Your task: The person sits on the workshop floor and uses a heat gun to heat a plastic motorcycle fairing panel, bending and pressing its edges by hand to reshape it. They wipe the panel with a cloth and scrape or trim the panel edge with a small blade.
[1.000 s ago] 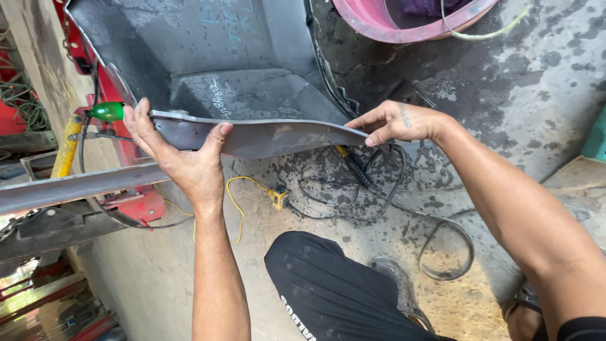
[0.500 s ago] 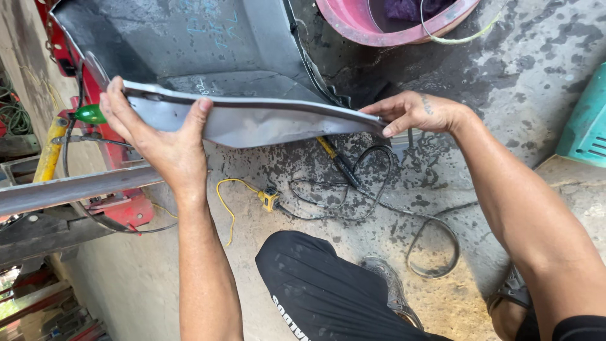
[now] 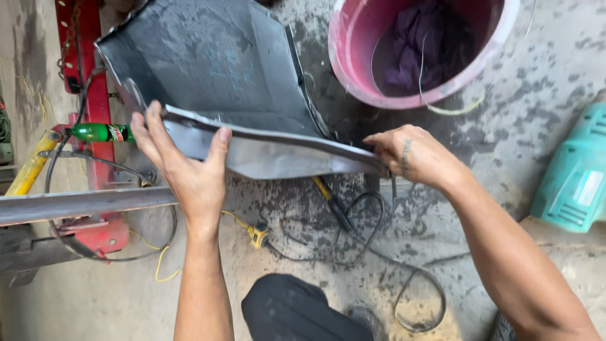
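Bent grey metal panel (image 3: 221, 82) held up over the concrete floor (image 3: 536, 126) by both hands.

Left hand (image 3: 186, 167) clamped on the near folded edge of the panel, thumb on one side and fingers on the other; right hand (image 3: 413, 155) closed on the right end of the same edge, fingertips pinching it. Compared with a moment ago, panel lifted a little and turned, so more of the pink bucket (image 3: 416, 50) with dark cloth now showing behind it, and both grips kept in the same places. Judged from this, panel being repositioned, not released. Below the edge: screwdriver with yellow handle (image 3: 331, 202) among black cables (image 3: 379, 252). At left, green bottle (image 3: 95, 132) beside the red frame (image 3: 88, 63). At right, teal tool case (image 3: 574, 177) resting on the floor.
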`<action>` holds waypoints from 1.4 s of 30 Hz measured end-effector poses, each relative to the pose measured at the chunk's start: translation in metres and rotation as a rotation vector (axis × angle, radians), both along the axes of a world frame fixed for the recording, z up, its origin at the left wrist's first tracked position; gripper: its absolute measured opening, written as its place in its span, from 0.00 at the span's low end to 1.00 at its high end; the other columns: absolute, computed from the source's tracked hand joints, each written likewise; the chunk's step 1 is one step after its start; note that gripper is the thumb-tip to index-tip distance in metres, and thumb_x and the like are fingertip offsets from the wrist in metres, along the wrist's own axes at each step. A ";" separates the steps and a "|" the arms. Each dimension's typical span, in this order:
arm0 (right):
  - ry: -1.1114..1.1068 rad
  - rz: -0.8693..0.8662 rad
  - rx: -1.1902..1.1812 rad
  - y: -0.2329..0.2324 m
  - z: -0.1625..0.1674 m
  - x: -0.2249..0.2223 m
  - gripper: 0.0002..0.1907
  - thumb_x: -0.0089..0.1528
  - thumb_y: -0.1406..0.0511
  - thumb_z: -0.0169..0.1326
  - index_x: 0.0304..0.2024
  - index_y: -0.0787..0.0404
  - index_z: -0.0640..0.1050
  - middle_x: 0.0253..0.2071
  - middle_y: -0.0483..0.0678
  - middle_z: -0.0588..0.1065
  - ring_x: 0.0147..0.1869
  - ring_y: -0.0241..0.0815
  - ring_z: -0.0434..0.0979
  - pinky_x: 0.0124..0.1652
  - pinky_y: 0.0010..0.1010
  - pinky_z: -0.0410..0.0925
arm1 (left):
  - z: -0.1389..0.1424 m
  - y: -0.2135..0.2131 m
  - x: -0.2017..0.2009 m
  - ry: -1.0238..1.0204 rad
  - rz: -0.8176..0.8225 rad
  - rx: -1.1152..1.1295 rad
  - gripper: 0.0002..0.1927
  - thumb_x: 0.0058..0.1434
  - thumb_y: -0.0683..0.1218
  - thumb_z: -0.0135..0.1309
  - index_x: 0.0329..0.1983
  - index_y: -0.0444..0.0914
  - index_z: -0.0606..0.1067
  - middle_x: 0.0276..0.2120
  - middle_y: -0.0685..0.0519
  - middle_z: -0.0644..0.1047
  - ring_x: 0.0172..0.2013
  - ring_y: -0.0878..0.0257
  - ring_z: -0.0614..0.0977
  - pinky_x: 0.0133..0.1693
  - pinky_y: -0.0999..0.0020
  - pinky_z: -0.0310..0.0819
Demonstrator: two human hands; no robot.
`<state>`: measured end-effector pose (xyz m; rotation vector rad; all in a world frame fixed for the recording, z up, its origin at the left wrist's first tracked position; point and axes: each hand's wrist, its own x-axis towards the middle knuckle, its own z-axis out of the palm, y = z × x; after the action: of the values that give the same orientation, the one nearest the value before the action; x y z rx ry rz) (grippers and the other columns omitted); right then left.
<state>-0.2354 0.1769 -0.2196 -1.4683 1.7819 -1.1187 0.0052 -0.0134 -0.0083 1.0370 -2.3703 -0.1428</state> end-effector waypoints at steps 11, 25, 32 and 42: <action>0.845 0.175 0.703 -0.164 -0.033 -0.090 0.17 0.63 0.55 0.54 0.53 0.45 0.81 0.62 0.55 0.71 0.65 0.59 0.70 0.57 0.66 0.61 | 0.007 0.008 -0.019 0.056 -0.024 0.034 0.47 0.60 0.43 0.72 0.77 0.40 0.58 0.77 0.38 0.47 0.78 0.40 0.51 0.77 0.50 0.50; -0.292 -0.078 0.136 -0.094 0.043 -0.134 0.09 0.70 0.69 0.54 0.52 0.64 0.78 0.37 0.50 0.75 0.39 0.35 0.70 0.37 0.28 0.65 | 0.013 0.010 -0.057 0.064 0.059 0.028 0.34 0.68 0.38 0.59 0.75 0.44 0.62 0.77 0.36 0.49 0.78 0.37 0.56 0.75 0.50 0.57; -0.534 0.010 -0.318 -0.098 0.112 -0.082 0.09 0.70 0.69 0.56 0.52 0.63 0.79 0.42 0.42 0.78 0.43 0.31 0.76 0.42 0.24 0.71 | 0.009 0.030 -0.110 0.049 0.087 -0.003 0.32 0.66 0.41 0.63 0.72 0.45 0.66 0.75 0.39 0.52 0.75 0.38 0.60 0.72 0.50 0.61; -0.847 -0.127 -0.286 -0.131 0.092 -0.063 0.14 0.61 0.77 0.43 0.43 0.66 0.79 0.35 0.45 0.78 0.37 0.35 0.77 0.38 0.27 0.73 | 0.000 0.020 -0.118 0.138 0.087 0.006 0.29 0.69 0.39 0.59 0.72 0.45 0.67 0.78 0.40 0.53 0.78 0.41 0.59 0.75 0.53 0.60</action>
<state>-0.2986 0.0462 -0.1281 -0.8021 1.1471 -1.7752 -0.1126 0.0070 -0.0085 1.0956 -2.1983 -0.1834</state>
